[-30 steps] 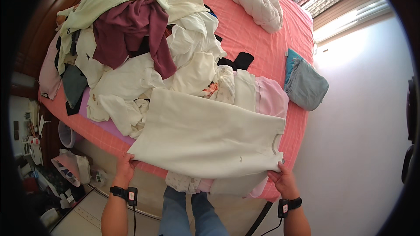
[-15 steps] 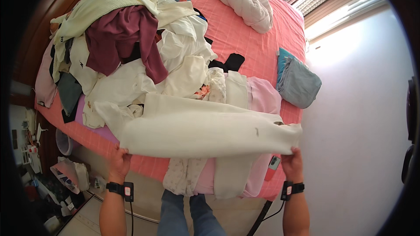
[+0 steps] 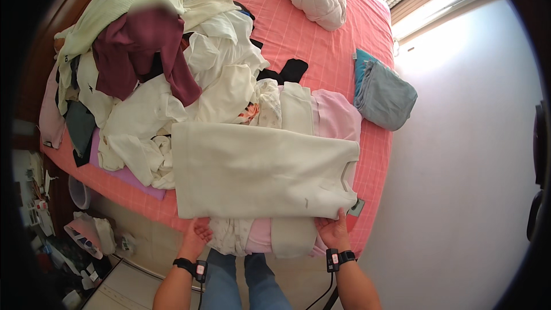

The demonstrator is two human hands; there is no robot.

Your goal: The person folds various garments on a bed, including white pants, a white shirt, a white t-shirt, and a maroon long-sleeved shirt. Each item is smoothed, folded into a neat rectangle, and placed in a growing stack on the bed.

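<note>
A cream knit top, folded lengthwise with its neckline at the right, lies flat across a row of other garments on the bed. My left hand is palm up just below its near left edge, fingers loosely apart, holding nothing. My right hand is at its near right corner, thumb over the fabric and fingers at the edge. Under the top, the ends of a floral garment, a pink one and a cream one stick out.
A large heap of clothes, with a maroon garment on it, covers the left of the pink bed. Folded grey-blue cloth lies at the right edge, a phone by my right hand. Bags stand on the floor at left.
The cream top, stretched between both hands before, now lies flat with its fold smoothed. My left hand has let go and moved right and nearer; my right hand has moved left.
</note>
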